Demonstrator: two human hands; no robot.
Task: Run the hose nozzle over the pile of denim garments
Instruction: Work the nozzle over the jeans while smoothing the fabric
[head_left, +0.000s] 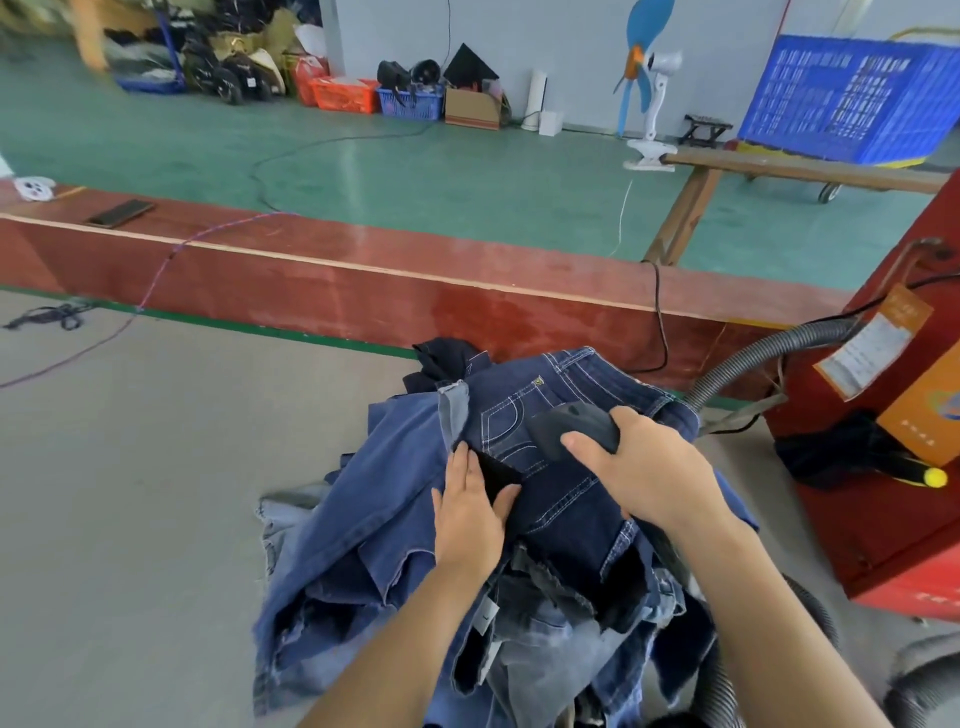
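Note:
A pile of denim garments (374, 530) lies on the grey worktop, dark blue jeans on top and paler pieces below. My right hand (639, 467) grips the dark grey hose nozzle (566, 423), which rests on the top jeans near a stitched pocket. A ribbed grey hose (748, 358) runs from behind my right hand up to the red machine. My left hand (470, 512) lies flat on the denim just left of the nozzle, its thumb touching a black piece (498, 475) of fabric.
The red machine (893, 467) with an orange tag stands at the right. A red board (363, 280) borders the worktop's far side, with a phone (120, 213) and cables on it. Beyond are green floor, a blue crate (841, 98), a fan (652, 104) and baskets.

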